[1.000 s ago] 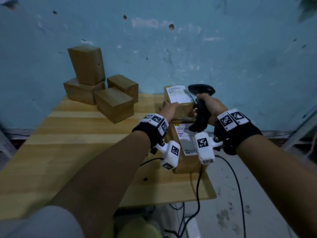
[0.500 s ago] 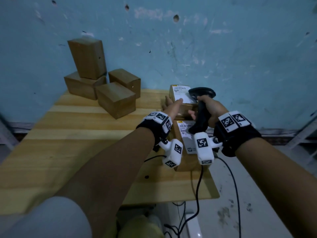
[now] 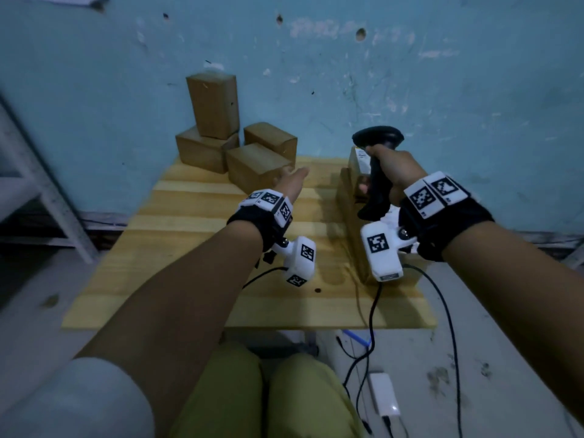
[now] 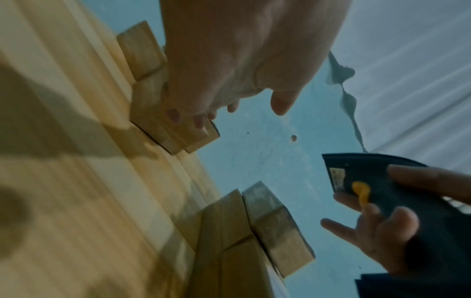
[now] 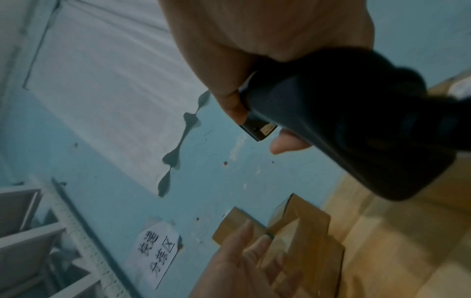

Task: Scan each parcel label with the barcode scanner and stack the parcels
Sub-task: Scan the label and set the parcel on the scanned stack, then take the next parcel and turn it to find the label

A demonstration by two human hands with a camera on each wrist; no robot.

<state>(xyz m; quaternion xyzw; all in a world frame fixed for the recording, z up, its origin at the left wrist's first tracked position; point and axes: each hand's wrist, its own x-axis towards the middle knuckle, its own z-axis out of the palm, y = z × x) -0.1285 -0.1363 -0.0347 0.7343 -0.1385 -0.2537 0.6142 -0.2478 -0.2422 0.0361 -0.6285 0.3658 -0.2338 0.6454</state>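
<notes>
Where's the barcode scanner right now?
In the head view the scanner is on the right, gripped in the person's right hand above the labelled parcels at the table's right edge.

Chipped blue wall (image 3: pixel 442 90), wooden table (image 3: pixel 189 248), grey floor (image 3: pixel 505 343), white shelving (image 3: pixel 38 184) at left, dim light

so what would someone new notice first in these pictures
Most likely the black barcode scanner, raised in the right hand over the labelled parcels at the table's right side. Next, the left hand, open and empty, reaching toward the cluster of plain brown boxes at the far left of the wooden table, one box standing on another against the blue wall.
</notes>
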